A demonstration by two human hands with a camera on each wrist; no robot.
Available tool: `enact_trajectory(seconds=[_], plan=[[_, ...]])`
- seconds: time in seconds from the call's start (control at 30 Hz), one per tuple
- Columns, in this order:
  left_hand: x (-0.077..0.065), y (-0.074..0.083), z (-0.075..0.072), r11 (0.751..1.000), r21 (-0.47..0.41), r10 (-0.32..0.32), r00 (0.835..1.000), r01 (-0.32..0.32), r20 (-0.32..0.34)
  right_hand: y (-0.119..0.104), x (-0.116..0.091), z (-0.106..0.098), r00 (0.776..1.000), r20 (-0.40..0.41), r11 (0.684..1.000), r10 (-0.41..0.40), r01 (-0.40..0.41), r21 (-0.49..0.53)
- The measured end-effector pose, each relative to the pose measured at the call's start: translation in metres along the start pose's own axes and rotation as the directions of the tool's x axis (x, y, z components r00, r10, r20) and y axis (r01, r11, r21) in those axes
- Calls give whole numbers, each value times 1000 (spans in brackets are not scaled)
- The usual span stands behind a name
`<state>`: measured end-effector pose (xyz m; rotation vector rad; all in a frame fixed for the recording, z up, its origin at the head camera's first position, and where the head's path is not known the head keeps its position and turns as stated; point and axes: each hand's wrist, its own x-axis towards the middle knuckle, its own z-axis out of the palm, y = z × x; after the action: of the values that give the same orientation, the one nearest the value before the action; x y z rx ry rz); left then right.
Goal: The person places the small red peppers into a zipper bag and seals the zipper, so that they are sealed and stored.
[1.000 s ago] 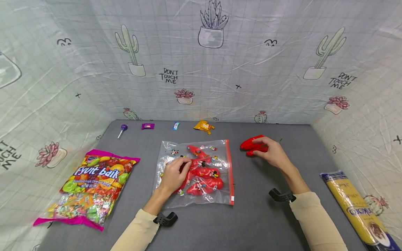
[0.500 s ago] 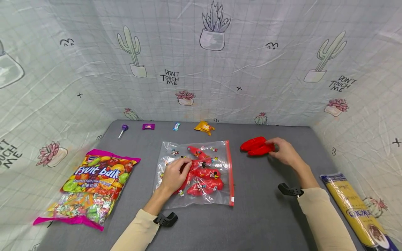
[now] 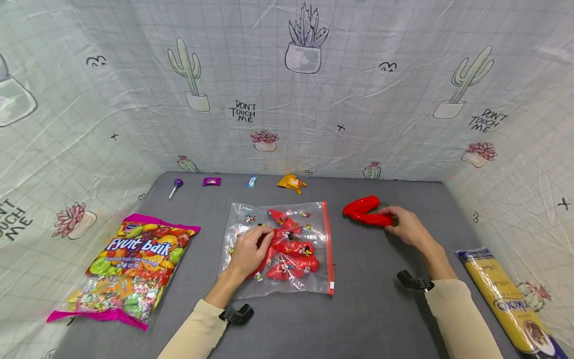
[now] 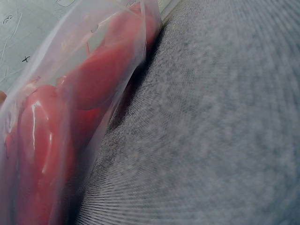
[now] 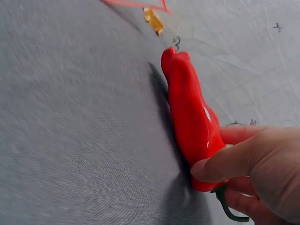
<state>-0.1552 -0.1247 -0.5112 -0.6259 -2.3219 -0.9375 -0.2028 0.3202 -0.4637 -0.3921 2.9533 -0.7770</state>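
Note:
A clear zip bag [image 3: 239, 209] with a red slider edge and cartoon prints lies mid-table, several red peppers [image 3: 293, 267] inside. My left hand [image 3: 248, 251] is over its left half, thumb and forefinger pinching the film. In the left wrist view, glossy peppers [image 4: 40, 154] show through the raised plastic. Right of the bag, two red peppers lie in a V, their tips together at the left. My right hand [image 3: 405, 225] grips the nearer pepper [image 3: 369, 218] by its stem end; the other pepper [image 3: 364, 203] lies behind it. The right wrist view shows the thumb across the held pepper [image 5: 190, 108], green stem below.
Along the back edge lie a purple lollipop [image 3: 178, 183], a purple wrapped sweet [image 3: 212, 181], a small blue sweet [image 3: 252, 181] and an orange packet [image 3: 292, 183]. A large candy bag [image 3: 134, 269] is at the left, a yellow packet [image 3: 506, 299] at the right.
My right hand has shifted right, from across both loose peppers to the nearer one's stem end. That pepper's stem end has swung toward me, opening the V. The left hand stays still.

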Motion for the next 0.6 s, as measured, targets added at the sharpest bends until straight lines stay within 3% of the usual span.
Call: enact_trajectory(seconds=[0.37,0.6], plan=[[0,1,-3,1000,11,-10,1000,10,10,-11,-17,8,999,-45,1000,-4,5,9],[-1,0,-3,1000,16,-18,1000,18,19,-39,-22,12,995,-46,996,-87,88,18]])
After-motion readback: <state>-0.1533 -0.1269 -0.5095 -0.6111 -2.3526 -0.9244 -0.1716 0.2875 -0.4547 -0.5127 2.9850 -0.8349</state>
